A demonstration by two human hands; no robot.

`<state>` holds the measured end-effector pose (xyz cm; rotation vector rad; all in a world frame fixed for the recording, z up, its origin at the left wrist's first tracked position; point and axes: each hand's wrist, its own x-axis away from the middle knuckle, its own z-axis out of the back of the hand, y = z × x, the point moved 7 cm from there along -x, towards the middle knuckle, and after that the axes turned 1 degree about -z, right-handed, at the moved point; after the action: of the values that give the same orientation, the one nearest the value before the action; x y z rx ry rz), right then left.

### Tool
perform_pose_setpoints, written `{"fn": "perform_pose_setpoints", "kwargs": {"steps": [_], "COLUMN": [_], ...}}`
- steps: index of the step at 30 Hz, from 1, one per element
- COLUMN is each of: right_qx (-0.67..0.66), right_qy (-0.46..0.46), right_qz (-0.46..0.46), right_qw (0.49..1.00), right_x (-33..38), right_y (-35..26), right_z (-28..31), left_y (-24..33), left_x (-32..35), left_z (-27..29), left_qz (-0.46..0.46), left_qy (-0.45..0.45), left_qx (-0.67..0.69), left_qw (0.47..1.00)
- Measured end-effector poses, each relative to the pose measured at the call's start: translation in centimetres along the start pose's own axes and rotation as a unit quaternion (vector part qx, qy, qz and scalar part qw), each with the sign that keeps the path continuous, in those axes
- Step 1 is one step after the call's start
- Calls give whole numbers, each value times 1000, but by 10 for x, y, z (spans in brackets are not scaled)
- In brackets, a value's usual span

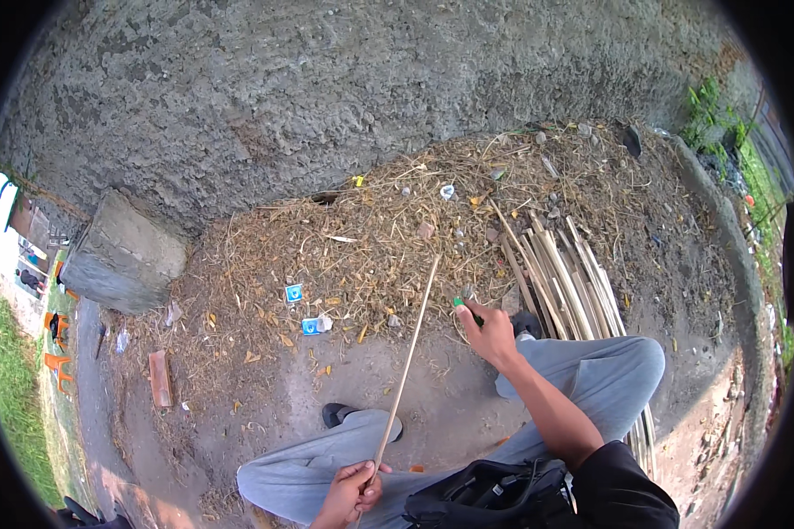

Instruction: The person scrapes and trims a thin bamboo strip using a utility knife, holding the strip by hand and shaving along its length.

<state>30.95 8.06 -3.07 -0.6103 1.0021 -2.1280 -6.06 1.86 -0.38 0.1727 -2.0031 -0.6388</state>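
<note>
My left hand point(353, 494) is closed round the lower end of a long thin wooden stick point(412, 344), pale tan, perhaps a split bamboo strip. It slants up and away from my lap, its far end over the straw-littered ground. My right hand point(492, 337) is closed on a small green and black handle point(460, 302), held out ahead of my right knee. What tool it belongs to is too small to make out. The handle is apart from the stick. A bundle of similar pale strips point(566, 278) lies on the ground beside my right leg.
A rough grey wall point(353, 97) rises ahead, with a concrete block point(123, 256) at its left. Dry straw, leaves and blue packets point(294, 293) litter the ground. A brick point(160, 379) lies at left. Orange chairs point(57, 328) stand farther left. A black bag point(494, 498) rests in my lap.
</note>
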Motion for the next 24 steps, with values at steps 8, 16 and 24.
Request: {"fn": "perform_pose_setpoints", "kwargs": {"steps": [8,16,24], "right_qx": [-40,23,44], "right_qy": [-111,-113,-115], "right_qz": [172,268,296], "right_qw": [978,956,947], "right_x": [65,74,85], "right_y": [-41,-57,-63], "right_z": [-46,-42,-46], "left_y": [35,54,53], "left_x": [-75,-94,-101], "left_z": [-28,-35,-36], "left_qz": [-35,-53,-70], "left_qy": [-19,-38,-41], "left_qx": [28,57,71], "left_qw": [999,996,994]}}
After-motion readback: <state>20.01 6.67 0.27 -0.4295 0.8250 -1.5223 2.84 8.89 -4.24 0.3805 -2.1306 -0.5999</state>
